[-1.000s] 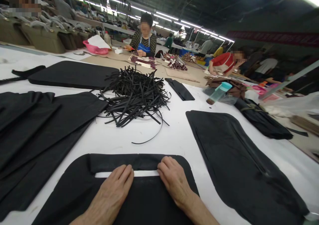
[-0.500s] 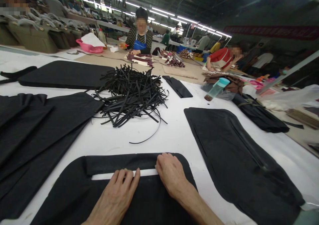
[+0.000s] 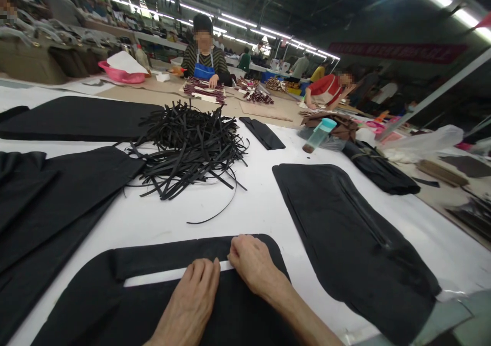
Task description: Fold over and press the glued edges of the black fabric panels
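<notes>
A black leather-like panel (image 3: pixel 153 310) with rounded top corners lies flat on the white table in front of me. A long narrow slot near its top edge shows white. My left hand (image 3: pixel 194 295) rests on the panel below the slot, its fingers side by side and stretched toward the slot's lower edge; the thumb is hidden. Just right of it, my right hand (image 3: pixel 253 264) has its fingers curled and closed on the panel at the slot's right part. Its fingertips are hidden under the hand.
A tangled heap of black strips (image 3: pixel 187 146) lies beyond the panel. Another black panel (image 3: pixel 345 223) is at right, and folded black sheets (image 3: pixel 69 192) at left. A turquoise-lidded bottle (image 3: pixel 320 135) and a small black piece (image 3: pixel 263 133) stand farther back. Co-workers (image 3: pixel 203 54) sit across.
My left hand has slid right along the slot, closer to my right hand, and its fingers have drawn together. The view has shifted right, so most things appear farther left.
</notes>
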`<state>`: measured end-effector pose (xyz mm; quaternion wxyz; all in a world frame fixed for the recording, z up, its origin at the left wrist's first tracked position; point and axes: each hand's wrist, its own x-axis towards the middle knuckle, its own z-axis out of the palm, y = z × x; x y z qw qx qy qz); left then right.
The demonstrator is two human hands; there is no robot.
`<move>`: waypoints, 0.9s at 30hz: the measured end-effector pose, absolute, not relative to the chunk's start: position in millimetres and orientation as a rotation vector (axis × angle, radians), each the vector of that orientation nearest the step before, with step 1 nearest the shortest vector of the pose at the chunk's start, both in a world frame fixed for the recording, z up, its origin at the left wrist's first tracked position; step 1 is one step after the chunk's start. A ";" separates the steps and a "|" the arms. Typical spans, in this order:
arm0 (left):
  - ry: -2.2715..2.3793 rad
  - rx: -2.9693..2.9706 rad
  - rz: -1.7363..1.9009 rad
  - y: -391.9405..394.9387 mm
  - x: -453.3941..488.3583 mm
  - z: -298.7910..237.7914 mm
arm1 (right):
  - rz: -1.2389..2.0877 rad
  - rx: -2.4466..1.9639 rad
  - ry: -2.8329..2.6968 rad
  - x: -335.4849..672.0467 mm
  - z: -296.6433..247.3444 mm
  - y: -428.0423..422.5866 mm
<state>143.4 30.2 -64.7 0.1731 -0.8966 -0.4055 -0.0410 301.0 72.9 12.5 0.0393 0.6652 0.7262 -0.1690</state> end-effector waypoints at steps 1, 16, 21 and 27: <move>-1.159 -2.544 -0.091 30.2 147.2 -62.0 | -0.534 2.043 2.240 302.0 11.1 72.9; -1.331 -2.595 -0.074 33.3 160.7 -42.4 | -0.777 2.006 2.491 356.1 -2.3 57.4; -1.197 -2.614 -0.204 33.5 164.4 -53.5 | -0.747 2.156 2.284 349.4 0.4 60.9; -1.089 -2.630 -0.132 36.2 171.0 -57.9 | -0.737 2.266 2.019 346.4 3.7 76.5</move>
